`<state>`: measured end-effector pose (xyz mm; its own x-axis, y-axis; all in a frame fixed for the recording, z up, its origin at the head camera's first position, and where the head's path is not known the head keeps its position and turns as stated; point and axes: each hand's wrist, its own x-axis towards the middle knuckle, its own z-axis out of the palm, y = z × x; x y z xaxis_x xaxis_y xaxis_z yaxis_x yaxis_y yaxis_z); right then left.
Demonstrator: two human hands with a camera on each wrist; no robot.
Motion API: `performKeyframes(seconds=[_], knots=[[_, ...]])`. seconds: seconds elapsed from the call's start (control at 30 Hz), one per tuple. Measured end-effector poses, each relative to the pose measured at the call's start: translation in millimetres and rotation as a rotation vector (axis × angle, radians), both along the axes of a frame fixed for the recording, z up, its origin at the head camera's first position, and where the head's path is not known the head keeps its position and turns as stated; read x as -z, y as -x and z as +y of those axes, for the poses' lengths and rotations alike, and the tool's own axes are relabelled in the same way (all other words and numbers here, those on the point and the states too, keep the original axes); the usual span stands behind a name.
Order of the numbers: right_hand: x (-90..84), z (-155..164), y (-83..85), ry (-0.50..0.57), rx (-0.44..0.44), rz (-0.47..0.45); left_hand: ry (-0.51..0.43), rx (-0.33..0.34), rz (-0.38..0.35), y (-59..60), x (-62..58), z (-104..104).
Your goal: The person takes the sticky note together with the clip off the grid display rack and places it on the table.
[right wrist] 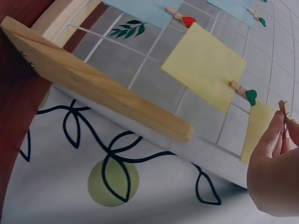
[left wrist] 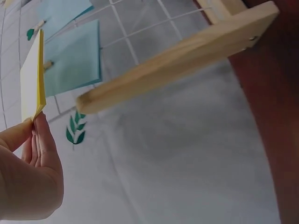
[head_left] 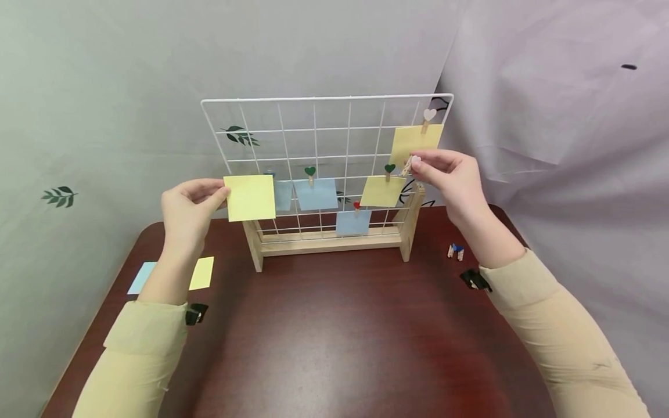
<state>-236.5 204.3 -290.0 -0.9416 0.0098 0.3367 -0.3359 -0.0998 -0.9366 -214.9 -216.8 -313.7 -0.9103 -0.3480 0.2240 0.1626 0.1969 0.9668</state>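
Note:
My left hand (head_left: 190, 212) pinches a yellow sticky note pad (head_left: 250, 198) by its left edge, in front of the left side of a white wire grid (head_left: 329, 157). Seen edge-on in the left wrist view, the yellow pad (left wrist: 32, 79) has some thickness. Between thumb and fingers, my right hand (head_left: 452, 177) grips a small wooden clothespin (head_left: 407, 167) with a white heart, near the grid's right side. Beside that hand, a yellow note (head_left: 415, 142) hangs from a white-heart clothespin (head_left: 428, 119). A green-heart clothespin (head_left: 389, 171) holds another yellow note (head_left: 383, 192).
Blue notes (head_left: 317, 194) hang on the grid, one (head_left: 353, 223) under a red-heart clip (head_left: 357, 206). The grid stands in a wooden base (head_left: 329, 245). A blue note (head_left: 141, 278) and yellow note (head_left: 202, 273) lie at left; blue-topped clothespins (head_left: 456, 251) lie at right.

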Motion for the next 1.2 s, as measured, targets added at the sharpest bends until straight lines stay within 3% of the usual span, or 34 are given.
performKeyframes(seconds=[0.13, 0.37, 0.53, 0.77, 0.9, 1.2], knots=[[5.8, 5, -0.7, 0.022, -0.003, -0.015, 0.022, -0.027, -0.036, -3.3, 8.3, -8], [19.8, 15, -3.0, 0.024, -0.007, -0.036, -0.056, -0.032, -0.082, -8.6, 20.6, -19], [30.8, 24, -4.9, 0.019, -0.005, -0.058, -0.028, -0.068, -0.129, -12.5, 31.9, -26], [43.9, 35, -7.9, 0.045, 0.012, -0.1, -0.105, -0.106, -0.177, -17.1, 49.3, -38], [51.1, 41, -9.5, 0.076, 0.012, -0.11, -0.084, -0.132, -0.207, -19.7, 57.0, -44], [65.3, 57, -12.2, 0.116, 0.026, -0.156, -0.157, -0.175, -0.231, -25.8, 70.0, -66]])
